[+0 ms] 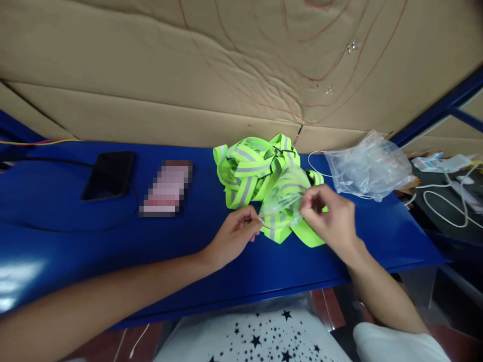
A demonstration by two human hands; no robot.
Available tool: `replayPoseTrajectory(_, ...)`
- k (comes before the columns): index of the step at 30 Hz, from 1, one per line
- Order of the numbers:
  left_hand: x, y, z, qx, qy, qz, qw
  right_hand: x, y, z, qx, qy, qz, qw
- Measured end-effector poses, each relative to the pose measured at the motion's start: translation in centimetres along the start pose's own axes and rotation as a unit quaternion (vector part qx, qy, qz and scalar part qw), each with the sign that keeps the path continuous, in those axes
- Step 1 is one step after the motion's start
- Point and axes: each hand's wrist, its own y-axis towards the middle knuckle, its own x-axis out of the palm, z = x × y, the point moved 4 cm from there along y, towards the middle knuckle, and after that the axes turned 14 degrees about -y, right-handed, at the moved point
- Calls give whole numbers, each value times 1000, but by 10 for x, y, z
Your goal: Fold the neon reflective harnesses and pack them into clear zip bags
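Observation:
My left hand (241, 226) pinches one corner of a small clear plastic bag (281, 201) with a thin red line along its mouth. At the bag's other side, my right hand (330, 216) is closed, thumb against curled fingers, on its edge. Neon-yellow shows through the film; I cannot tell whether it lies inside the bag or behind it. Behind and beneath the bag is a tangled heap of neon-yellow straps (245, 171) with grey reflective stripes and black fittings.
On the blue table (204, 271) lie a blurred-out phone (168, 188) and a black device (108, 175) with a cable. A larger clear bag (372, 166) is at the right, near white cables. Brown cardboard (151, 65) stands along the back.

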Motion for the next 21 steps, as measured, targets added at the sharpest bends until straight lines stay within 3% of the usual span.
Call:
replayPoseTrajectory(2,0,1,-1,0,-3,-1,1000,-8,8,25,59,29,19,998)
replayPoseTrajectory(5,-1,2,-3,-8,-21,-4,1000,1,20,62,116,34,-20,992)
replayPoseTrajectory(9,-1,5,-4,-11,-33,-17,999,26,34,83,104,19,-152,983)
replayPoseTrajectory(11,-1,6,-4,-11,-38,-20,999,23,42,77,85,23,-162,983)
replayPoseTrajectory(13,0,7,-5,-14,-42,-27,999,3,54,63,60,3,-105,993)
replayPoseTrajectory(15,0,7,-7,-20,-37,-38,998,-24,68,43,23,-35,-3,999)
replayPoseTrajectory(18,2,5,-7,-6,-18,-62,998,-61,89,19,-18,-81,155,984)
replayPoseTrajectory(21,4,0,-7,11,22,-91,996,-72,119,7,-65,-149,176,971)
